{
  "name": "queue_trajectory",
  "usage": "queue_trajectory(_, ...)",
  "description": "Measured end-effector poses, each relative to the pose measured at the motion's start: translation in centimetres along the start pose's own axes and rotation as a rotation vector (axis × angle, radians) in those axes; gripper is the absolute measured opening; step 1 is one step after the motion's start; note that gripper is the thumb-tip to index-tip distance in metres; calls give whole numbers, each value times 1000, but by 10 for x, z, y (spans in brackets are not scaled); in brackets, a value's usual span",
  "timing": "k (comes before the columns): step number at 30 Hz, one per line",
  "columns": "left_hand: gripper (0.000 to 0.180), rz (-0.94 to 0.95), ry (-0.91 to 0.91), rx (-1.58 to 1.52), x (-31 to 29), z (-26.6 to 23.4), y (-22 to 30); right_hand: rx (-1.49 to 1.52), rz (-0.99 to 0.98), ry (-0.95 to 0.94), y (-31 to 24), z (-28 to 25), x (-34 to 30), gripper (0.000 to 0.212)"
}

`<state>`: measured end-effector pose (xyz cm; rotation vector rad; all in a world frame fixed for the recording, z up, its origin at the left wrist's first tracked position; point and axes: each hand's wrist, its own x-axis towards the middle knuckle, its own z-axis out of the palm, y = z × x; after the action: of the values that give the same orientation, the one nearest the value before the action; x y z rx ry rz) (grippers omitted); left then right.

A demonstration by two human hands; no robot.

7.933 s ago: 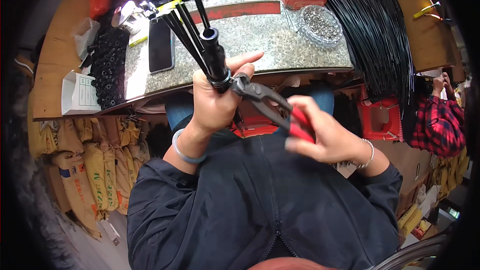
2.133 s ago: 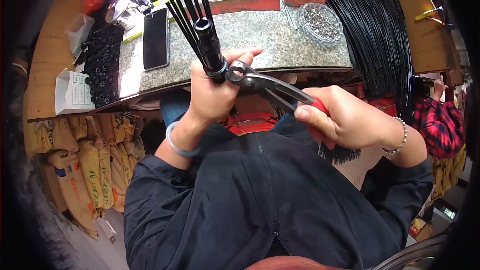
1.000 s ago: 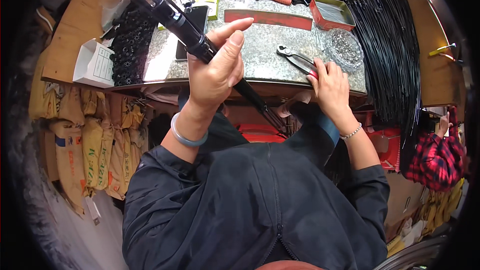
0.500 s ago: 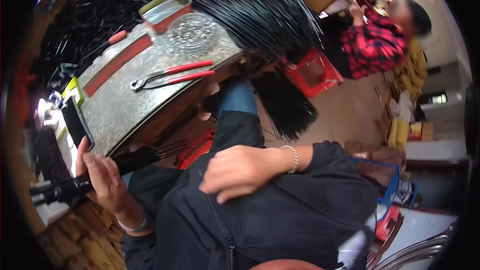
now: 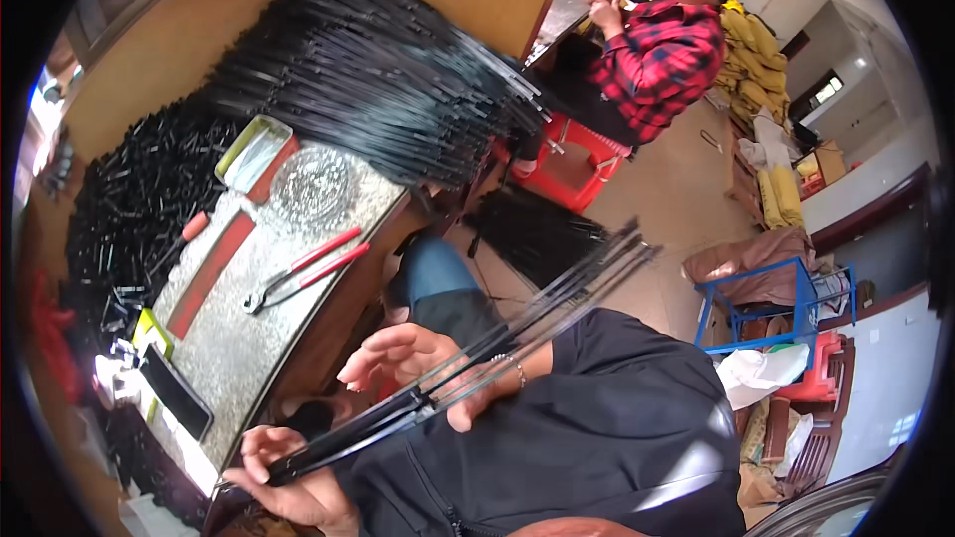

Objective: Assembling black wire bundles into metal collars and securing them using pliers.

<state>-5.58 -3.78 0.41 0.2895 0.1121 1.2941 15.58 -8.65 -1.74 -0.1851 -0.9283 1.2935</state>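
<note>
A bare umbrella frame [image 5: 383,420], a long bundle of thin black and grey ribs, lies slantwise across my front. My left hand [image 5: 303,499] grips its lower left end, with the fingers bent round it. Behind the middle of the ribs is my right hand [image 5: 403,350], its fingers apart and loosely bent, its thumb below the bundle. The ribs cross over this palm; whether they touch it I cannot tell. The far end of the frame spreads a little, up to the right. Red-handled pincers [image 5: 306,271] lie open on the grey worktop [image 5: 234,338], near my left hand.
Black rods [image 5: 368,70] and small black parts [image 5: 149,179] are heaped on the worktop. A tin [image 5: 257,154], a round dish of metal bits [image 5: 310,187], a red strip [image 5: 211,275] and a phone [image 5: 176,393] lie nearer. A co-worker [image 5: 657,65] sits on a red stool [image 5: 567,169].
The umbrella frame has swung from the far left to across my front, held in my left hand. My right hand has opened and turned up behind the ribs. The view has shifted.
</note>
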Motion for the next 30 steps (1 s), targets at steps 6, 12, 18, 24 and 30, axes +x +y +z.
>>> queue_trajectory(6, 59, -514, 413, 77, -17, -33, -53, -18, -184, 181, -19, 6, 26, 27)
queue_trajectory(12, 28, -67, -486, 1335, 21, 0, -32, -570, 220, 369, 22, -16, 24, 36)
queue_trajectory(18, 38, 201, -465, 1464, 71, 69, -31, -652, 347, 357, 73, -22, 13, 33)
queue_trajectory(24, 10, 151, -456, 1353, 83, 65, -26, -539, 326, 36, 42, -20, 36, 36)
queue_trajectory(30, 8, 145, -506, 1253, 81, 49, -13, -224, 215, -53, -4, -8, 97, 42)
